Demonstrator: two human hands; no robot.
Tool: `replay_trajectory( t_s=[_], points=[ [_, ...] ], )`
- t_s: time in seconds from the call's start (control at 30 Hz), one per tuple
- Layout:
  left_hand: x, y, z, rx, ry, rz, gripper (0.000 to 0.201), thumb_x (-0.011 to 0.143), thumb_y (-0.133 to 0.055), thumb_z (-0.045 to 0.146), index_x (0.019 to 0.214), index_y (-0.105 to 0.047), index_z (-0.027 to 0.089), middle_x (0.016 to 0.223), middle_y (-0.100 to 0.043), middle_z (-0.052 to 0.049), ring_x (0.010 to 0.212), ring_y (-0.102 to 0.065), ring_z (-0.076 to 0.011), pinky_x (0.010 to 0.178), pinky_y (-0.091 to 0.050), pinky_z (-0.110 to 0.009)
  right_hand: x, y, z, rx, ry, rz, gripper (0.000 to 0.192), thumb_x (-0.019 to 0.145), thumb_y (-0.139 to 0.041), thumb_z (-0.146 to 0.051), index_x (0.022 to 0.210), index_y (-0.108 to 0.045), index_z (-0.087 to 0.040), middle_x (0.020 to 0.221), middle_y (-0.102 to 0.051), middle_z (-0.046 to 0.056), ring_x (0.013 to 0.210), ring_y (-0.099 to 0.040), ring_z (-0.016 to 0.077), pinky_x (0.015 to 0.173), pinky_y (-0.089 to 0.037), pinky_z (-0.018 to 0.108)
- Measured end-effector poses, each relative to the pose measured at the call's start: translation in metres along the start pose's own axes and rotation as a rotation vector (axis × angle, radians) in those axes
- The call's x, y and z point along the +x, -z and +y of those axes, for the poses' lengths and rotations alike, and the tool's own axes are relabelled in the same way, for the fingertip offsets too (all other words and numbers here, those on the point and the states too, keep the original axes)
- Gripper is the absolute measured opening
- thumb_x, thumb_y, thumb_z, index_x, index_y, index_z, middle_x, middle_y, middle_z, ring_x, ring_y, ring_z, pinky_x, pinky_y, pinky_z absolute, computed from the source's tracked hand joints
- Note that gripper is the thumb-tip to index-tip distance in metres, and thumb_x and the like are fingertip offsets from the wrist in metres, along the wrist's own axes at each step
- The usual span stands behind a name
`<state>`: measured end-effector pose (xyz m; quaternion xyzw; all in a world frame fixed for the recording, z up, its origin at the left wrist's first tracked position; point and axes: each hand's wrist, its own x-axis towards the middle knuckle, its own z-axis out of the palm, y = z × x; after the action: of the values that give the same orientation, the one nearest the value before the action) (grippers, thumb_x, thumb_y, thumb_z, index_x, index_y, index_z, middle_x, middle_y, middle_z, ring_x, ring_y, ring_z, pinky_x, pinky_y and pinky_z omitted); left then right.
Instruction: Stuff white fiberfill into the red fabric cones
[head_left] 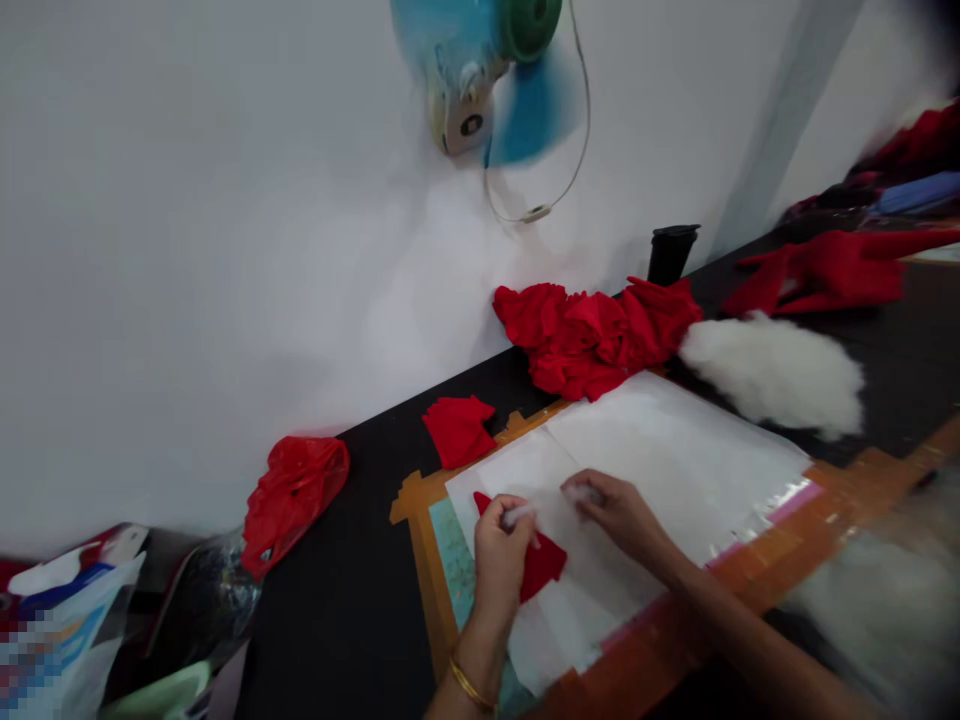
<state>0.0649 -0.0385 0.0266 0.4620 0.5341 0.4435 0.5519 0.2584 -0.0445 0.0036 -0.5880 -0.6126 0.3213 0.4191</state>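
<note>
My left hand point(504, 540), with a gold bangle at the wrist, is closed over a red cloth piece point(546, 570) lying on the white sheet. A small white tuft of stuffing point(516, 516) shows between its thumb and fingers. To the right, my right hand point(619, 508) is closed in a pinch just above the sheet, with another whitish wisp of stuffing point(582, 493) at its fingertips. The hands are apart. Part of the red piece is hidden beneath my left hand.
White paper point(675, 440) is taped to the black table point(337, 580). Behind it lie a red cloth heap point(592, 335), a smaller red stack point(459, 430) and a black cup point(672, 255). White stuffing point(776, 370) sits right, a red plastic bag point(294, 498) left. A fan point(480, 80) hangs above.
</note>
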Motion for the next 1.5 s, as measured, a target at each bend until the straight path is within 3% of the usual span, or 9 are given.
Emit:
replay_trajectory(
  t_s=[0.13, 0.23, 0.4, 0.5, 0.57, 0.7, 0.87, 1.2, 1.5],
  points=[
    [-0.002, 0.021, 0.007, -0.121, 0.038, 0.051, 0.026, 0.070, -0.069, 0.031, 0.088, -0.057, 0.017, 0.048, -0.053, 0.007, 0.049, -0.048, -0.0092, 0.057, -0.037, -0.021, 0.029, 0.038, 0.031, -0.242, 0.076, 0.170, 0.030, 0.076, -0.056, -0.028, 0.103, -0.065, -0.018, 0.115, -0.066, 0.014, 0.108, -0.059, 0.0327, 0.096, -0.045, 0.052],
    [-0.009, 0.025, 0.011, -0.146, 0.095, 0.007, 0.038, 0.069, -0.073, 0.032, 0.098, -0.055, 0.016, 0.054, -0.055, 0.007, 0.048, -0.050, -0.0082, 0.057, -0.039, -0.022, 0.026, 0.044, 0.018, -0.339, 0.245, 0.199, 0.048, 0.080, -0.063, -0.031, 0.126, -0.058, -0.018, 0.143, -0.048, 0.017, 0.127, -0.044, 0.0372, 0.104, -0.036, 0.060],
    [-0.029, 0.009, 0.014, -0.146, 0.144, -0.208, 0.053, 0.067, -0.072, 0.024, 0.114, -0.048, 0.017, 0.089, -0.063, -0.001, 0.056, -0.054, -0.0077, 0.048, -0.040, -0.020, -0.018, 0.008, -0.042, -0.126, 0.507, -0.345, 0.040, 0.096, -0.046, -0.020, 0.134, -0.053, -0.030, 0.140, -0.050, 0.009, 0.111, -0.060, 0.0178, 0.092, -0.052, 0.033],
    [-0.041, 0.013, 0.014, -0.046, 0.125, -0.401, 0.073, 0.067, -0.072, 0.021, 0.132, -0.038, 0.020, 0.100, -0.061, -0.004, 0.061, -0.054, -0.0093, 0.046, -0.042, -0.020, -0.036, -0.007, -0.052, -0.020, 0.535, -0.467, 0.028, 0.098, -0.044, -0.019, 0.115, -0.065, -0.026, 0.116, -0.064, 0.006, 0.102, -0.063, 0.0144, 0.088, -0.052, 0.027],
    [-0.048, 0.025, 0.013, 0.104, 0.056, -0.441, 0.084, 0.070, -0.071, 0.018, 0.142, -0.029, 0.025, 0.113, -0.059, -0.008, 0.068, -0.057, -0.0115, 0.052, -0.047, -0.023, -0.041, -0.006, -0.044, -0.029, 0.481, -0.370, 0.023, 0.097, -0.044, -0.020, 0.102, -0.067, -0.022, 0.103, -0.066, 0.006, 0.092, -0.065, 0.0141, 0.080, -0.052, 0.026],
    [-0.058, 0.050, 0.005, 0.618, -0.321, -0.230, 0.069, 0.076, -0.065, 0.013, 0.138, -0.041, 0.027, 0.131, -0.051, -0.010, 0.106, -0.056, -0.0233, 0.089, -0.050, -0.041, -0.049, 0.005, -0.015, -0.112, 0.196, -0.075, 0.016, 0.092, -0.050, -0.028, 0.093, -0.064, -0.020, 0.084, -0.068, 0.005, 0.070, -0.063, 0.0159, 0.065, -0.050, 0.027],
    [-0.057, 0.049, -0.010, 0.977, -0.532, -0.211, 0.048, 0.080, -0.058, 0.012, 0.126, -0.056, 0.024, 0.125, -0.054, -0.011, 0.116, -0.051, -0.0290, 0.099, -0.043, -0.048, -0.072, 0.003, -0.010, 0.020, -0.082, -0.060, 0.027, 0.089, -0.054, -0.046, 0.087, -0.063, -0.021, 0.076, -0.067, 0.002, 0.065, -0.059, 0.0164, 0.060, -0.048, 0.026],
    [-0.027, 0.004, 0.024, 0.543, -0.336, -0.034, 0.011, 0.087, -0.057, 0.024, 0.087, -0.067, 0.019, 0.078, -0.068, -0.002, 0.072, -0.060, -0.0165, 0.069, -0.044, -0.027, -0.061, -0.035, -0.044, 0.045, 0.098, 0.106, 0.017, 0.087, -0.051, -0.030, 0.091, -0.064, -0.020, 0.086, -0.072, 0.005, 0.071, -0.066, 0.0167, 0.066, -0.049, 0.025],
    [-0.046, -0.015, 0.023, 0.667, -0.634, -0.093, 0.015, 0.091, -0.053, 0.018, 0.088, -0.068, 0.019, 0.085, -0.069, -0.005, 0.083, -0.060, -0.0200, 0.076, -0.046, -0.032, -0.035, -0.076, -0.023, 0.132, 0.043, 0.168, 0.027, 0.074, -0.045, -0.028, 0.049, -0.054, -0.020, 0.047, -0.061, 0.005, 0.043, -0.053, 0.0163, 0.042, -0.038, 0.024]
  ],
)
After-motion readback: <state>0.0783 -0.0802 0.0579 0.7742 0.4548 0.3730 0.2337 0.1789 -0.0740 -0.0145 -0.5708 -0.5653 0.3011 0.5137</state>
